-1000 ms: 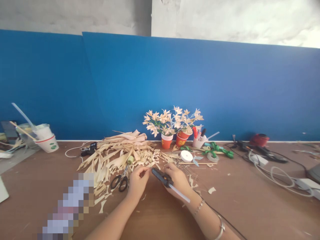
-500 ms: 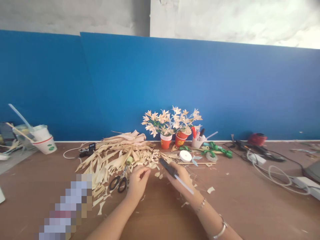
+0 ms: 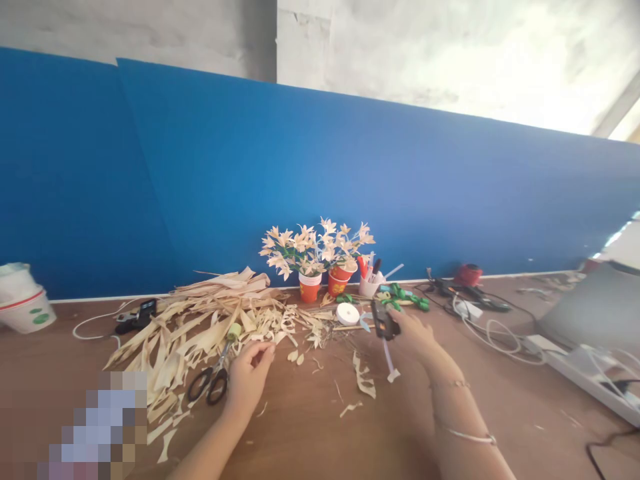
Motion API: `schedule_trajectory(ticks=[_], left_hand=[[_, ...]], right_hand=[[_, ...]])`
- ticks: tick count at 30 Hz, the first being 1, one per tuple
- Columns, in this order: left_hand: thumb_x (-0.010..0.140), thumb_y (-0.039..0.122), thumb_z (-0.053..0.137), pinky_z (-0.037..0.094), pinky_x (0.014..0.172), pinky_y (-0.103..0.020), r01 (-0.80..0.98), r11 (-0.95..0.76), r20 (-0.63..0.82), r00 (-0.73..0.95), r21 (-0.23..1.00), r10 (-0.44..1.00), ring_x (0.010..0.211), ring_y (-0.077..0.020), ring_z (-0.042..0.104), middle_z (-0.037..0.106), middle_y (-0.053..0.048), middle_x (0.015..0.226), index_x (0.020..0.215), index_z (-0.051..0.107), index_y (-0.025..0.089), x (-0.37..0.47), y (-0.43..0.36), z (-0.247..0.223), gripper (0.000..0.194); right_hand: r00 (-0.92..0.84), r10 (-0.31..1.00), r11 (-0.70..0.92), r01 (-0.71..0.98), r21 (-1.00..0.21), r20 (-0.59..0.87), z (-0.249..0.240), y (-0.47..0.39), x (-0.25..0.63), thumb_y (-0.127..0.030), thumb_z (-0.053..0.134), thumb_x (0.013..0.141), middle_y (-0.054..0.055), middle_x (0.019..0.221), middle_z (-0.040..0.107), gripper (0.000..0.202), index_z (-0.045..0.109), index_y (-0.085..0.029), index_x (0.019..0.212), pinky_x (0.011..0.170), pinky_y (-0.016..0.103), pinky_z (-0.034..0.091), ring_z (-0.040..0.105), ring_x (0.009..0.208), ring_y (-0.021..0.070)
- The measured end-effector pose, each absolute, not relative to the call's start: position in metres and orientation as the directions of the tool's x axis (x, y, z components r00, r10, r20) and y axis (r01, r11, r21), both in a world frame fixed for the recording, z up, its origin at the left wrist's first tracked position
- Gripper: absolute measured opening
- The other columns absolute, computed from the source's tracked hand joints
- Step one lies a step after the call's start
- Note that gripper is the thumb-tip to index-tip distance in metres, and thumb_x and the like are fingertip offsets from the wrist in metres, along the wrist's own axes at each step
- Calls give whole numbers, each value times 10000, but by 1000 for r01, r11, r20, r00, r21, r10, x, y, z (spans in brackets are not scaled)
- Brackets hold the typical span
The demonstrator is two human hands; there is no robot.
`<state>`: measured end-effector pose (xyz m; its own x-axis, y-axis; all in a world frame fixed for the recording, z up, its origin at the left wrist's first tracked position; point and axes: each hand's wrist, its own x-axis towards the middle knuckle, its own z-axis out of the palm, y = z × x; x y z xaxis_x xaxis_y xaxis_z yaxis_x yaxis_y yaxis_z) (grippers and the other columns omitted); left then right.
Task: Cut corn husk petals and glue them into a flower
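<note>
Far left, on brown table (image 3: 310, 427): white cup (image 3: 31, 315) with red band. Next, pixelated block (image 3: 95, 427) (unreadable, skipping), black gadget (image 3: 137, 318) with white cord, big heap of dry pale leaves (image 3: 197, 327). At the heap's near side, black-handled scissors (image 3: 219, 365), just beside small green roll (image 3: 234, 331). Then left hand (image 3: 250, 373), thumb and fingertips pinched together; cannot tell if on anything tiny. Just past it, 2 loose petals (image 3: 293, 357). Farther back, pale flowers (image 3: 307, 245) upright in 2 red cups (image 3: 309, 289), before blue panel (image 3: 240, 153). Right of those, white roll (image 3: 347, 314), pen cup (image 3: 369, 287) behind. Next, black glue gun (image 3: 383, 321), right of the roll, glue stick (image 3: 388, 353) sticking out toward white scrap (image 3: 394, 376); green ribbon (image 3: 400, 292) behind. Against the gun's right side, right hand (image 3: 413, 335), partly blurred; cannot tell whether gripping or released. On that wrist, 2 bracelets (image 3: 469, 437). Far right, power strip (image 3: 583, 377) with cords.
</note>
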<state>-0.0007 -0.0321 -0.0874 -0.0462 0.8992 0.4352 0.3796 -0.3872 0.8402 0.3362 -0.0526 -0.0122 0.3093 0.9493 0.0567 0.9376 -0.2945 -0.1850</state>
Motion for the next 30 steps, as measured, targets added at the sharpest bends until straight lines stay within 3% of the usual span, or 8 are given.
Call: schedule_trajectory(ticks=[5,8,11,14,17,19,24,30], left_hand=[[795,386,556,483,623,-280,354,-385,422,-31,852,906,661,-177,603,667,-41,743,753,688,185,1,-32,-91,245],[796,391,556,484,626,-283,344,-379,415,-33,859,909,640,-175,601,666,-35,711,762,687,180,1,-31,-91,251],[797,384,551,477,633,-279,364,-391,433,-39,845,901,667,-177,602,672,-36,734,748,690,183,1,-31,-91,249],[802,382,544,467,625,-271,376,-392,435,-32,840,900,652,-170,589,656,-29,708,727,686,181,2,-31,-90,257],[807,379,536,456,611,-265,372,-389,434,-42,843,900,635,-164,579,641,-24,689,731,683,178,3,-33,-89,260],[806,370,533,456,611,-266,368,-390,435,-45,844,899,633,-164,579,636,-24,686,730,681,176,4,-34,-87,255],[799,351,533,463,620,-273,355,-402,445,-44,844,895,640,-169,585,632,-25,665,710,673,175,5,-36,-84,241],[811,339,517,451,631,-275,358,-375,412,-31,855,911,645,-165,573,625,-30,682,714,668,175,6,-35,-85,244]], right_hand=[[478,870,-492,854,-169,-116,-44,-47,371,-84,470,665,130,1167,591,616,496,-306,1239,842,503,334,479,1151,338],[512,845,-532,832,-156,-155,-50,-44,370,-121,487,680,155,1191,571,570,512,-275,1228,836,514,342,476,1148,352],[544,839,-541,831,-130,-14,-39,-41,349,-183,495,729,180,1154,575,399,589,-205,1116,825,514,353,470,1126,364],[369,914,-332,919,-210,170,-24,-38,299,-231,489,785,145,1049,614,257,659,-192,973,801,431,375,526,1017,306],[4,988,45,951,-305,157,-21,-36,236,-226,529,788,71,899,645,175,704,-216,786,788,349,367,550,919,229],[-128,979,171,940,-294,159,-28,-36,202,-233,594,760,67,879,631,117,710,-218,755,794,343,355,528,932,232],[-154,978,185,948,-259,138,-51,-36,175,-209,674,706,91,955,584,61,697,-199,762,793,357,340,471,981,260],[-103,976,169,913,-372,191,-54,-35,178,-96,620,705,76,901,596,103,655,-185,665,761,362,351,497,903,251]])
